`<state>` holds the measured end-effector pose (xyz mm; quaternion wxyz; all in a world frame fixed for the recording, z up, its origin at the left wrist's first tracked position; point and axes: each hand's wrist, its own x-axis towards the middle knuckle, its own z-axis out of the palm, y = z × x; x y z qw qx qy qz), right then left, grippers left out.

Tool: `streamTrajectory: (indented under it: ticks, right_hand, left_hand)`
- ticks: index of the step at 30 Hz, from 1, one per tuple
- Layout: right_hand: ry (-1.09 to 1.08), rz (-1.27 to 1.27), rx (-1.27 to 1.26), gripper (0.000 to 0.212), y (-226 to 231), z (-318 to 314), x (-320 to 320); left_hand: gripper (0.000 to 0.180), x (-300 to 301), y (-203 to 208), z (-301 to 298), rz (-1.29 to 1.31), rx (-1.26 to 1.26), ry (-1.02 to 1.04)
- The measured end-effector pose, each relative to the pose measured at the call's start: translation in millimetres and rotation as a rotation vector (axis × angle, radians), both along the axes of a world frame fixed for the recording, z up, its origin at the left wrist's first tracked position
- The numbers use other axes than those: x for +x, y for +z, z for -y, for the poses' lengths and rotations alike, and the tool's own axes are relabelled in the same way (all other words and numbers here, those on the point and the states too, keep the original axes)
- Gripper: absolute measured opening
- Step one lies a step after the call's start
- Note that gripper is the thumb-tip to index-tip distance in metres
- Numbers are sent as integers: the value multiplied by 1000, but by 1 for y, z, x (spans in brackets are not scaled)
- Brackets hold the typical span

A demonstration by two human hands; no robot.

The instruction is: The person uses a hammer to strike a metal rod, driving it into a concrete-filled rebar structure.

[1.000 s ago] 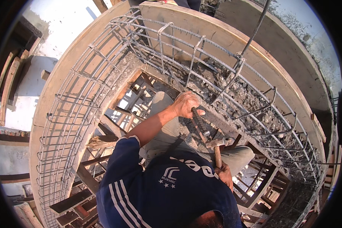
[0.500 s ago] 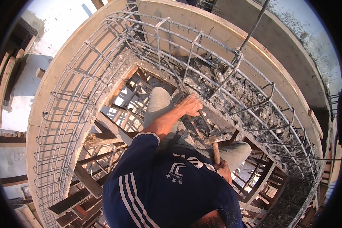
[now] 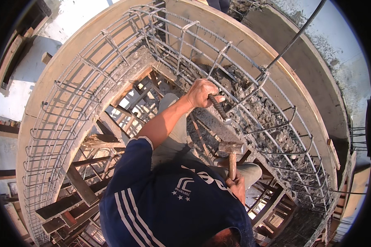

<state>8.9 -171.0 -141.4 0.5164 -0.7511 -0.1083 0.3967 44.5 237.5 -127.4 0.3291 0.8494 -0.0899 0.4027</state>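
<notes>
My left hand (image 3: pixel 203 93) is closed around a steel chisel (image 3: pixel 219 109), a short dark ribbed rod with a bright end that slants toward my right side. The hand is over the inner edge of the concrete beam, by the long bars of the rebar cage (image 3: pixel 239 99). Lower and to the right, my right hand (image 3: pixel 237 187) grips the wooden handle of a hammer (image 3: pixel 231 148). Its blocky metal head is up, apart from the chisel. The chisel's other end is hidden by my left hand.
Broken, rough concrete (image 3: pixel 268 119) lies inside the cage. Curved formwork boards (image 3: pixel 251 45) stand around it. A long bar (image 3: pixel 297 37) sticks up at the far right. Between the beams, timber props (image 3: pixel 80 185) and gaps show below my legs.
My left hand has moved away from me with the chisel, toward the cage. The hammer head has turned, and the gap between it and the chisel has widened. The whole view has shifted slightly.
</notes>
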Motion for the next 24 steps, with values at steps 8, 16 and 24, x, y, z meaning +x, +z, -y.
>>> streamTrajectory:
  ticks: [8, 16, 24]
  right_hand:
    - [94, 286, 149, 13, 57, -43, 28]
    - [-65, 705, 767, 21, 148, -81, 31]
    - [135, 877, 192, 11, 43, -114, 63]
  left_hand:
    - [49, 32, -3, -6, 136, -115, 245]
    - [43, 35, -19, 0, 234, -105, 377]
    - [39, 38, -34, -11, 186, -125, 504]
